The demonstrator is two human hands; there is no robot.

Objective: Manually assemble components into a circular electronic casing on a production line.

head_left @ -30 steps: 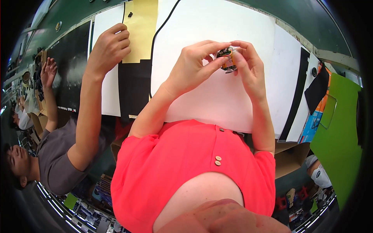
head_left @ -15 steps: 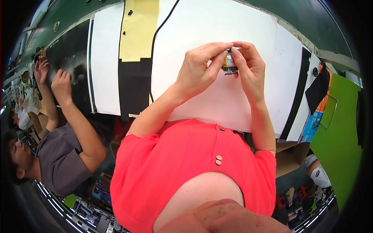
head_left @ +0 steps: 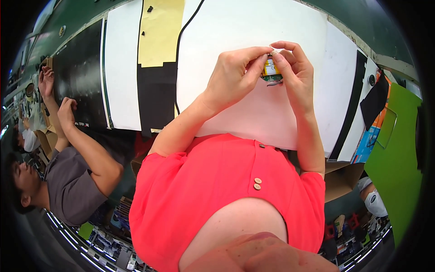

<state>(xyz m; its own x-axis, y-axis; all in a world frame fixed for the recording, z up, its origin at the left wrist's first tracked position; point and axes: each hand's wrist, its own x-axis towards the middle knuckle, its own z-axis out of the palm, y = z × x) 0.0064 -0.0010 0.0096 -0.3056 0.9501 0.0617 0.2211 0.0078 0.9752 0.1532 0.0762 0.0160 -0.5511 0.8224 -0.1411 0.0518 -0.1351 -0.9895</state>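
Note:
Above the white work surface, both hands hold a small circuit board (head_left: pixel 272 77). The board is green with a silver and yellow piece on its face, and a dark wire or strip sticks out at its lower edge. My left hand (head_left: pixel 238 75) pinches its upper left side between thumb and fingers. From the other side, my right hand (head_left: pixel 294 75) grips it, thumb on the face near the top and fingers curled behind. The two hands' fingertips come close together at the board's top edge, covering what is there.
White sheets (head_left: pixel 217 50) cover the table. Left of my hands run a black cable (head_left: pixel 179 59) and a yellow sheet (head_left: pixel 161 36) with two small black parts. A co-worker (head_left: pixel 77 181) sits at the left beside a black mat (head_left: pixel 81 77). A green panel (head_left: pixel 396 149) stands at the right.
My right hand has shifted slightly right and up, and more of the board's yellow and silver face shows. The co-worker's nearer hand has moved down toward the mat's edge.

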